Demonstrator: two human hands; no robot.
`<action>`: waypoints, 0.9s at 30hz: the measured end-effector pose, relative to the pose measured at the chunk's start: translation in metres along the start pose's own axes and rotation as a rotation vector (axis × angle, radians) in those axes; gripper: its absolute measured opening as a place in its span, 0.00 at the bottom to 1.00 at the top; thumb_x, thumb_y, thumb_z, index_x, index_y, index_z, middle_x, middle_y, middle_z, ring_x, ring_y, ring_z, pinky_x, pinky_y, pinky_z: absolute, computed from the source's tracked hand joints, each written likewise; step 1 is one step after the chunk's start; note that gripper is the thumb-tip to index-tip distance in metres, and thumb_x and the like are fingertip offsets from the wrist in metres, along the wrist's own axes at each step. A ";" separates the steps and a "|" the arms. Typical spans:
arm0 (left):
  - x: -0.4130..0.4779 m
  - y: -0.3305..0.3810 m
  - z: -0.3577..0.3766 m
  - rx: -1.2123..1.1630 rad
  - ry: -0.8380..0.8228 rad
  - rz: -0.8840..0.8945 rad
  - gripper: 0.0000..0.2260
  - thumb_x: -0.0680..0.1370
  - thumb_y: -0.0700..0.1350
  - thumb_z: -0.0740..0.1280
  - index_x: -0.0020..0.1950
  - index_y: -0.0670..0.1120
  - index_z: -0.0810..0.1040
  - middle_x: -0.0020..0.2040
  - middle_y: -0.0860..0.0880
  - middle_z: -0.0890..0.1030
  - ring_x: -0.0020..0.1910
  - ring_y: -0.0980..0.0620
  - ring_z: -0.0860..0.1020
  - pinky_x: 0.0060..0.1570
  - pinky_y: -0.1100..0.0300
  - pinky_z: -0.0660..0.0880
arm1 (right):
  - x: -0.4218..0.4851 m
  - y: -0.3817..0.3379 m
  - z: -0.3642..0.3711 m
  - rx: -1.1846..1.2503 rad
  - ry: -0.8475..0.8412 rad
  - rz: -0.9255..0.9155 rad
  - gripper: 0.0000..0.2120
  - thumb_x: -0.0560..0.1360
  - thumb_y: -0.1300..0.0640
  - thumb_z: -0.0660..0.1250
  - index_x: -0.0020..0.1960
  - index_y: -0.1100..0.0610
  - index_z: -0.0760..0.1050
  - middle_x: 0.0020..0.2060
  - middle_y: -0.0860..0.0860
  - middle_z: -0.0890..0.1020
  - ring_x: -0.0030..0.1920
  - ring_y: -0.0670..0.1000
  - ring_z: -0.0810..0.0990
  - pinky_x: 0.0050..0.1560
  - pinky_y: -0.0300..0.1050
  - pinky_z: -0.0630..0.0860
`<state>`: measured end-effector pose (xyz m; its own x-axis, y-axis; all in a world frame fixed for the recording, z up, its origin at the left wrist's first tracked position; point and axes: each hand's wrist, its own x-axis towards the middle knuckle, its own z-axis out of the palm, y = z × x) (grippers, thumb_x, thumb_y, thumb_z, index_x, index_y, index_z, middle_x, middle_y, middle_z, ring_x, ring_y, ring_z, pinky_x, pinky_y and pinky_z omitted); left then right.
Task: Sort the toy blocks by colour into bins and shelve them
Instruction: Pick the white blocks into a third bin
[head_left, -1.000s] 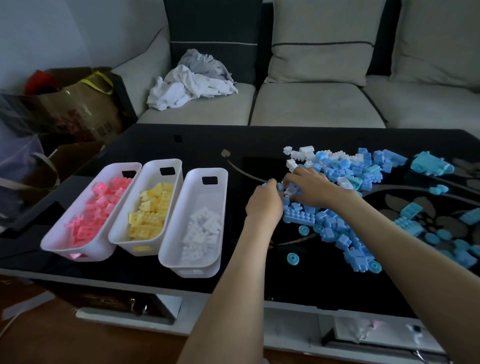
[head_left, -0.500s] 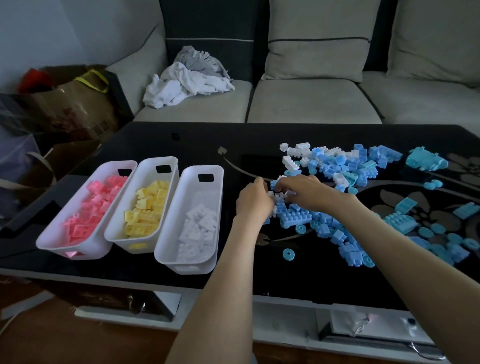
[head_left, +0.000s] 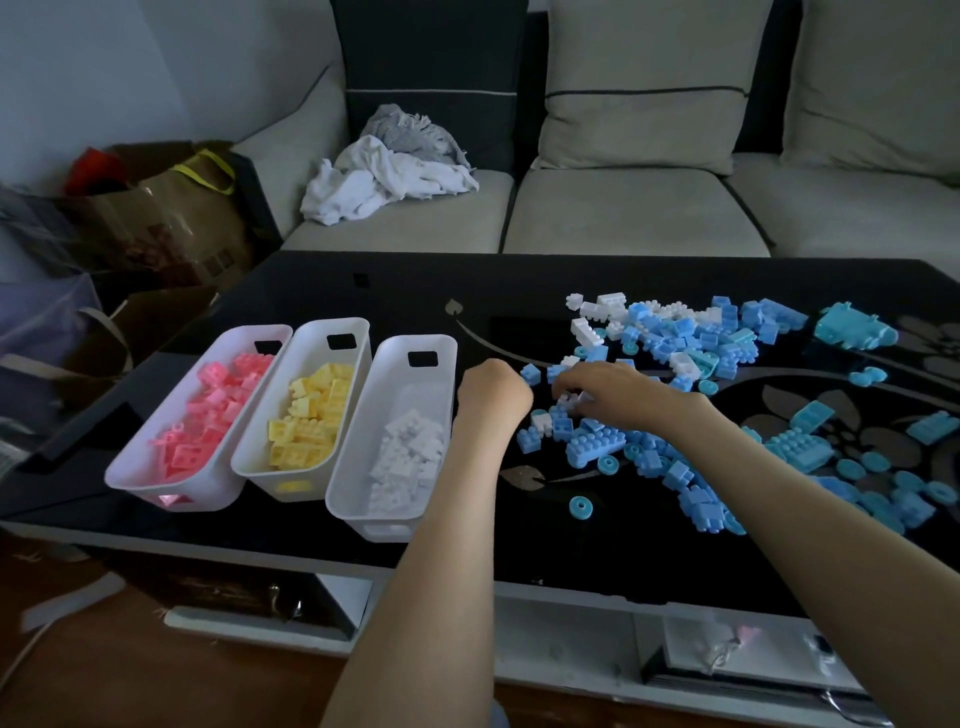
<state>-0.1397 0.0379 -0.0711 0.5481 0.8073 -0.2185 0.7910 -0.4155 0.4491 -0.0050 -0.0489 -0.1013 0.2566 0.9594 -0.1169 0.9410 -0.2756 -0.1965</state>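
Right of the white bin (head_left: 410, 387) (partly filled), the right hand (head_left: 615, 392) pinches a white block (head_left: 570, 400) among the blue blocks (head_left: 592, 447); the left hand (head_left: 493, 395) is curled, and I cannot tell whether it holds anything.

Your counter (head_left: 363, 270): black glass, pale flower pattern. White-block bin (head_left: 395, 358) sits near the front edge. Left of it, side by side: yellow-block bin (head_left: 311, 343), then pink-block bin (head_left: 234, 345). Right of it: loose blue blocks (head_left: 592, 447), with white blocks (head_left: 587, 330) mixed in.
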 end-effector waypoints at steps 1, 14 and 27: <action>-0.001 -0.002 0.000 0.009 -0.009 -0.016 0.11 0.80 0.38 0.58 0.59 0.38 0.76 0.57 0.42 0.79 0.51 0.46 0.78 0.39 0.62 0.69 | -0.002 0.000 0.000 0.033 0.013 0.018 0.10 0.79 0.56 0.59 0.59 0.50 0.73 0.57 0.48 0.76 0.57 0.52 0.75 0.58 0.50 0.71; -0.004 -0.005 0.009 0.043 -0.165 0.062 0.13 0.80 0.41 0.59 0.62 0.44 0.77 0.51 0.46 0.78 0.43 0.50 0.75 0.35 0.60 0.68 | -0.038 -0.012 -0.021 0.346 0.194 0.116 0.11 0.79 0.55 0.58 0.61 0.52 0.71 0.50 0.52 0.78 0.41 0.49 0.78 0.39 0.39 0.74; -0.014 -0.004 0.016 0.024 -0.179 0.127 0.12 0.78 0.41 0.60 0.59 0.41 0.78 0.48 0.46 0.79 0.42 0.50 0.77 0.39 0.60 0.72 | -0.045 -0.016 -0.010 0.399 0.168 0.177 0.11 0.78 0.56 0.61 0.60 0.53 0.72 0.49 0.52 0.77 0.43 0.54 0.77 0.41 0.42 0.73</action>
<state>-0.1459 0.0218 -0.0836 0.6818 0.6615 -0.3123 0.7174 -0.5212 0.4622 -0.0295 -0.0868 -0.0827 0.4690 0.8827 -0.0295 0.7294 -0.4059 -0.5507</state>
